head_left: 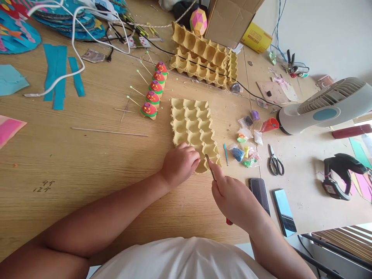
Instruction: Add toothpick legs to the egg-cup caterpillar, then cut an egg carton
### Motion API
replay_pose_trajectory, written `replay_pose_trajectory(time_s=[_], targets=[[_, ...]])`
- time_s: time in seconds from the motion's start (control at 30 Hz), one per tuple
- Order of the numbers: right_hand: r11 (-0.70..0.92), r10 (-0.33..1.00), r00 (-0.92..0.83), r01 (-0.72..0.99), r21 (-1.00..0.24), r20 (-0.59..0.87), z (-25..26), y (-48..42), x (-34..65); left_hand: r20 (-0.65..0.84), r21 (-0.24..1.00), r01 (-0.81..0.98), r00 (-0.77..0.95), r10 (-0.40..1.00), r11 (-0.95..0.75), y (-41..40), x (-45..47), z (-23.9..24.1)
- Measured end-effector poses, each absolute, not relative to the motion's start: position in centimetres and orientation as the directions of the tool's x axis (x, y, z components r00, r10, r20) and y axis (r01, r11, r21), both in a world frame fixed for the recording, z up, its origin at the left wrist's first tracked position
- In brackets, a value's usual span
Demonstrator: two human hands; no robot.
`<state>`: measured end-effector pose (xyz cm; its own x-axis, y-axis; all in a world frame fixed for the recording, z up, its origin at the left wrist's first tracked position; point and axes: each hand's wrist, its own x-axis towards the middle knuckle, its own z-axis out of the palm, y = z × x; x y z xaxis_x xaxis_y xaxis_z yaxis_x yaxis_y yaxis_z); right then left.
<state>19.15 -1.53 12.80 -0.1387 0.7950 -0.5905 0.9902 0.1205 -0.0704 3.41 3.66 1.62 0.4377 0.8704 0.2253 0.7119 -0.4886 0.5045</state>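
Observation:
A yellowish pulp egg tray with rows of cups lies flat on the table in front of me. My left hand is closed on its near left part, knuckles up and fingers curled over the cups. My right hand grips a knife, index finger stretched along it. The narrow blade touches the tray's near right cups, and a red handle end sticks out below my palm. Most of the handle is hidden in my fist. Left of the tray stands a row of red painted egg-cup caterpillars with smiling faces.
More egg trays are stacked at the back by a cardboard box. To the right are bagged clay, scissors, two phones and a white fan. A thin stick and blue paper strips lie left.

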Motion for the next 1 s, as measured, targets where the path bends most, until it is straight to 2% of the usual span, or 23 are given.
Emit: replay_pose_trajectory(time_s=[0.2, 0.53, 1.0], targets=[[0.097, 0.818, -0.118, 0.993, -0.067, -0.562, 12.0, -1.1, 19.0, 0.214, 0.506, 0.719, 0.431, 0.877, -0.476, 3.6, 3.3, 1.6], [0.190, 0.894, -0.179, 0.982, -0.014, -0.410, 8.7, -5.3, 20.1, 0.198, 0.502, 0.728, 0.429, 0.881, -0.468, 3.7, 3.4, 1.6], [0.181, 0.922, -0.184, 0.983, -0.042, -0.341, 7.4, -6.9, 20.6, 0.205, 0.489, 0.744, 0.410, 0.889, -0.456, 3.6, 3.5, 1.7]])
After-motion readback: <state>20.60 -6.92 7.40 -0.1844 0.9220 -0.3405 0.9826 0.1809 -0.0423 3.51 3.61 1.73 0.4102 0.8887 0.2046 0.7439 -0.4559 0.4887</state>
